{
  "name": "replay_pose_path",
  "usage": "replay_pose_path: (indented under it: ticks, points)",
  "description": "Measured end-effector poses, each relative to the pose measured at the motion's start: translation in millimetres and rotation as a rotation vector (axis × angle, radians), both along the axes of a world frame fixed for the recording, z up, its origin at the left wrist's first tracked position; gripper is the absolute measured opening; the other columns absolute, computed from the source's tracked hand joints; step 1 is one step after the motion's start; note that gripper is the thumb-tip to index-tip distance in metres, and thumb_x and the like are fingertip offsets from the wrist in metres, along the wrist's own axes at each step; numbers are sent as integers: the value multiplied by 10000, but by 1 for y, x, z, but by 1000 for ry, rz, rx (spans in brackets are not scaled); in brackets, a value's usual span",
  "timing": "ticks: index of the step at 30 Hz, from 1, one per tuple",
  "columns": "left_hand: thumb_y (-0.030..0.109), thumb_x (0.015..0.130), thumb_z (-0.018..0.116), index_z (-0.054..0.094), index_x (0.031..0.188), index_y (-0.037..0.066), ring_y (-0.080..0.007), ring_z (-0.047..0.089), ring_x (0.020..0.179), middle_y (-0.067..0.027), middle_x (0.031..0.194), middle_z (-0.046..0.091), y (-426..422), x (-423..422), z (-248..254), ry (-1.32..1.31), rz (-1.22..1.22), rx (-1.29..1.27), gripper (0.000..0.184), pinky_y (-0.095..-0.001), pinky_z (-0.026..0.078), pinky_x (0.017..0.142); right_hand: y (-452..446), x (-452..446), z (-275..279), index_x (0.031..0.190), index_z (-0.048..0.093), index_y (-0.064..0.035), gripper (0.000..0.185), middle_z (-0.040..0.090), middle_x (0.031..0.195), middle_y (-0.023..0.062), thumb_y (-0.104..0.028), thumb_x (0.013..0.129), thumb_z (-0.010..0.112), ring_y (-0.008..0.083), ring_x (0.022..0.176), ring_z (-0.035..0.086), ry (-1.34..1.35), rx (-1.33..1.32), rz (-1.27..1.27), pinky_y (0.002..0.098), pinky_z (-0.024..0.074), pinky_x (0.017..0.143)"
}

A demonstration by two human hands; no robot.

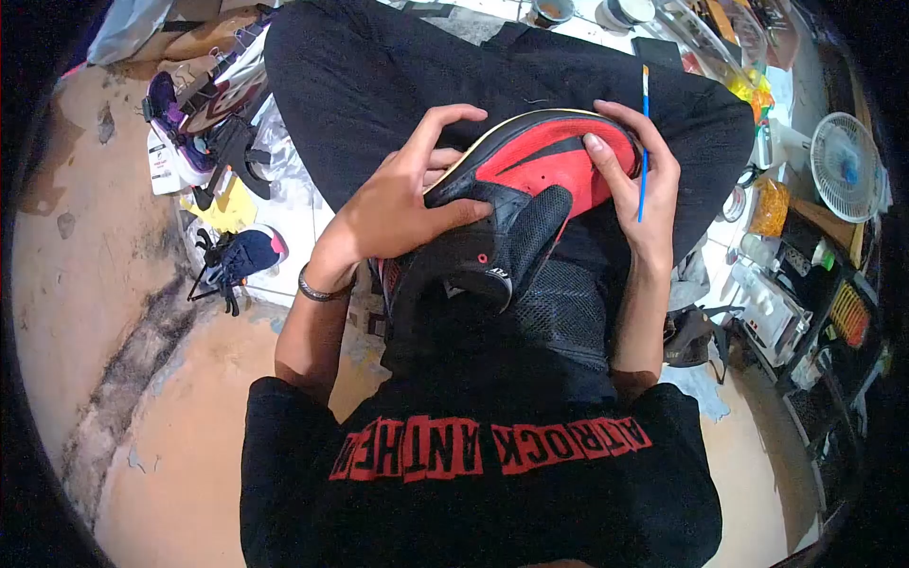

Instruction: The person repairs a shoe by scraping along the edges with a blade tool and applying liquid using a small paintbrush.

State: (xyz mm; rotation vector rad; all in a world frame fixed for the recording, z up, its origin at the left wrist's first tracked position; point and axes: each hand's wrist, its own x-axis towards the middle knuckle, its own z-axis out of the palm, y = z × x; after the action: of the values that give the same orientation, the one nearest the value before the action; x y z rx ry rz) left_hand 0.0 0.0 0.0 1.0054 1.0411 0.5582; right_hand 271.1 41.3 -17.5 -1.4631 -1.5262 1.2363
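Observation:
A black and red sports shoe lies tilted across my lap, its sole edge facing away from me. My left hand grips its left part, thumb pressed on the black upper and the other fingers along the sole edge, partly hidden. At the red right end, my right hand pinches the shoe between thumb and fingers. A slim blue paintbrush with a tan tip is also in my right hand, standing out past the fingers. The black mesh tongue and collar of the shoe point toward me.
To the left lie a purple shoe and a dark navy shoe with loose laces. On the right are a white basket, a jar with orange contents and a black rack. A small cup stands beyond my legs.

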Motion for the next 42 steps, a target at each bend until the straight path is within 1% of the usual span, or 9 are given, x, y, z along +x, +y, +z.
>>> replay_pose_path:
  ticks: [11,15,17,25,31,33,39,40,42]
  points:
    - [94,837,805,403,1396,92,-173,682,1021,-138,1104,727,3,-2,-6,52,-1,58,689,-331,543,888,13,14,2,1285,588,7,374,710,1170,125,-137,957,696,138,973,658,26,51,-38,268,524,848]
    - [94,848,806,441,1380,80,-131,665,984,-99,1047,733,13,-1,-1,25,-14,2,645,-298,538,831,44,42,23,1384,511,6,470,730,1126,121,-353,1107,390,110,838,636,55,111,-127,237,517,722]
    - [99,863,786,455,1372,67,-143,685,909,-111,977,738,21,2,2,73,-45,111,608,-298,532,768,61,61,29,1403,516,3,566,720,822,80,-427,1119,280,72,617,554,41,88,-67,220,463,618]
    - [224,923,711,489,1372,96,-184,640,674,-134,811,728,79,18,4,318,-216,229,517,-316,463,635,152,75,15,932,738,-32,530,621,647,14,-439,1084,434,77,538,528,-244,157,-1,264,423,531]
    - [216,928,710,524,1236,74,-238,678,570,-152,667,682,113,14,-19,255,-328,217,387,-371,435,522,188,45,-34,1045,668,-44,286,715,938,219,-305,993,562,422,914,688,-878,167,287,530,540,768]
    - [125,922,721,529,1240,48,-83,587,561,-98,636,660,127,14,-12,282,-422,172,380,-287,406,516,185,38,-47,1095,636,-16,325,693,1014,236,-317,1017,542,435,965,669,-889,65,354,558,517,810]
    - [162,916,738,515,1271,35,-115,667,596,-125,716,727,140,13,-21,254,-463,130,438,-277,459,514,190,40,-82,1042,689,-18,266,723,1011,221,-242,967,565,398,942,711,-1026,-75,457,524,567,790]
    - [262,922,737,504,1267,64,-290,705,582,-154,724,719,142,12,-21,236,-460,96,461,-356,474,519,193,38,-85,1046,694,-20,253,727,1013,217,-220,958,566,394,946,715,-1039,-105,473,518,570,791]
    - [177,918,736,505,1277,41,-141,645,589,-106,726,716,147,12,-17,246,-482,27,448,-287,452,514,195,37,-88,1049,709,-22,240,732,1029,211,-183,940,568,385,960,721,-1060,-148,506,507,576,791]
